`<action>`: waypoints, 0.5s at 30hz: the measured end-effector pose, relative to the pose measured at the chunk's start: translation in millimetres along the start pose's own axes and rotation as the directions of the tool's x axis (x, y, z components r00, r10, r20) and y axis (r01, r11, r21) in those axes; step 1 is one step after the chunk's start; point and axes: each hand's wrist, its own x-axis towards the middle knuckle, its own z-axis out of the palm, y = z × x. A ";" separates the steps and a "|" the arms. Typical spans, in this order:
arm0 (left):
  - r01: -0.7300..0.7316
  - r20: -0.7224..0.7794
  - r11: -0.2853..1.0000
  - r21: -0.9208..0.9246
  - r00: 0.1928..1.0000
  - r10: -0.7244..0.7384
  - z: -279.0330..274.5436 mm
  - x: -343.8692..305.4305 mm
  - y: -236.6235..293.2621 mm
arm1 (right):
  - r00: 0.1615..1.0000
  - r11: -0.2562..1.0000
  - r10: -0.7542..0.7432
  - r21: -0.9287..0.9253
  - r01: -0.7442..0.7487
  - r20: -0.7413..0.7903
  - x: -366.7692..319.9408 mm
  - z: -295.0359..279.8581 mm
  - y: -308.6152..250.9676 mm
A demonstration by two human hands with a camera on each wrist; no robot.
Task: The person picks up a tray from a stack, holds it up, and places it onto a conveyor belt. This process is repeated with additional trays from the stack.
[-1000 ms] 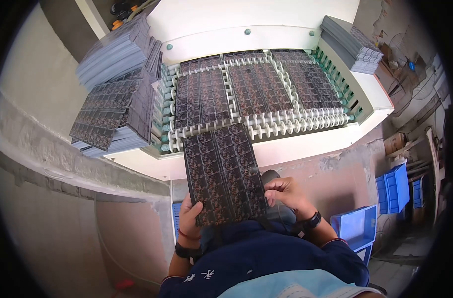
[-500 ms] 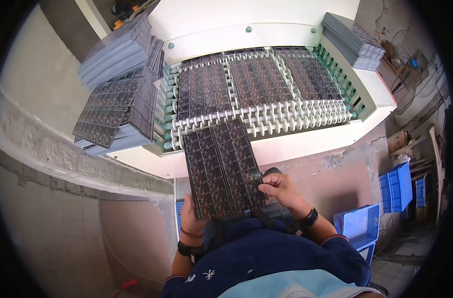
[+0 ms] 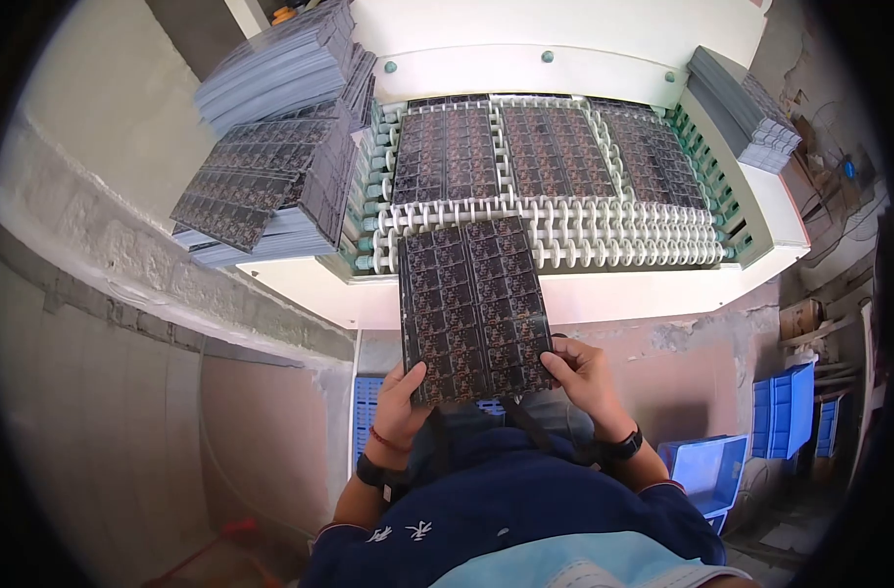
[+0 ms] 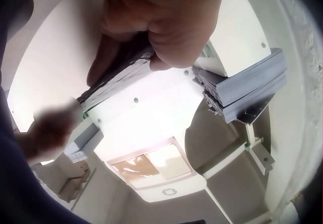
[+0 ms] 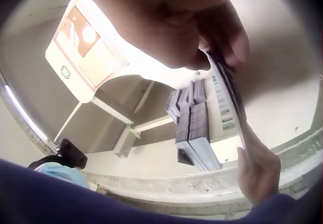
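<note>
A small stack of dark printed circuit board panels is held in front of the body, its far end overlapping the machine's front rollers in the head view. My left hand grips the near left corner, thumb on top. At the right edge, my right hand pinches the panels with its thumb over the top face. Seen from the left wrist, the stack's layered edge shows pale. More dark panels lie in rows on the white roller conveyor beyond.
Tall piles of panels stand on the machine's left side, and another pile on its right. The machine's white front edge runs before me. Blue crates are at the lower right; a rough wall ledge is at left.
The right hand shifts its hold on the right edge, and the left thumb comes back over the top. The held panels turn straighter. Panels on the rollers move farther into the machine. The head view shifts.
</note>
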 end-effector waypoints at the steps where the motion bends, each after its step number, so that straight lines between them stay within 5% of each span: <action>1: -0.005 0.006 1.000 0.015 1.000 0.005 -2.5 2.4 -1.5 | 1.000 1.000 0.000 -0.001 0.000 0.004 -1.0 0.1 -0.6; 10: -0.018 0.011 0.991 0.134 1.000 0.017 -9.0 13.8 -3.9 | 0.980 0.986 -0.138 -0.117 0.121 -0.146 -4.8 4.0 -11.7; 12: -0.034 0.024 0.984 0.174 0.999 0.030 -3.4 15.4 -3.2 | 0.995 0.998 0.040 0.058 -0.035 -0.088 -1.1 -2.2 -13.6; 15: -0.011 -0.042 0.999 -0.039 0.999 0.009 5.3 17.0 0.2 | 0.996 0.963 0.084 0.260 -0.074 -0.028 9.6 -9.2 9.0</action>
